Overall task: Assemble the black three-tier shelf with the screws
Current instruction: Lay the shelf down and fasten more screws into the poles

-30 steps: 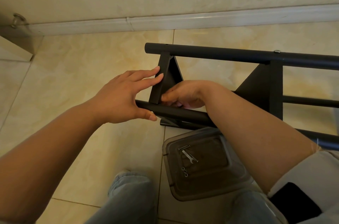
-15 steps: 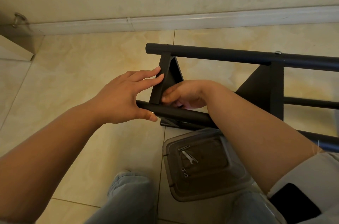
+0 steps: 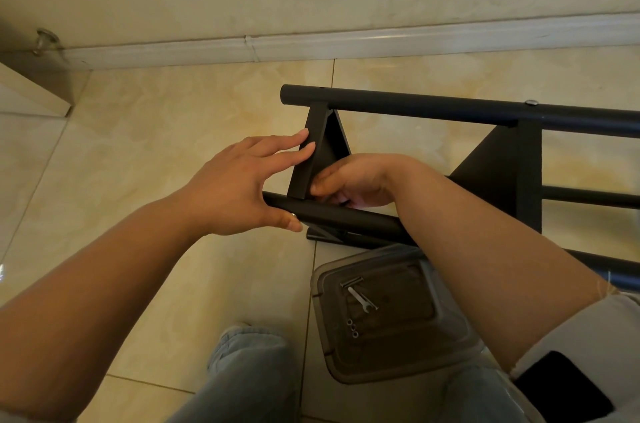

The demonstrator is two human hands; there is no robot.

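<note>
1. Lying nearest on the floor tiles [image 3: 173,284], a clear plastic lid [image 3: 388,353] holds a small wrench [image 3: 361,300], screws [image 3: 351,282] and nuts [image 3: 353,328].
2. Beyond it, the left hand [image 3: 239,190] steadies the black shelf frame [image 3: 415,107]: thumb under the near tube [image 3: 346,218], straight fingers against the triangular shelf plate [image 3: 317,152].
3. The right hand [image 3: 353,183] curls behind that plate; what it grips is hidden.
4. Farthest, the frame lies on its side near the baseboard [image 3: 346,41].

Home: tiled floor [image 3: 173,131], skirting board [image 3: 346,41]
</note>
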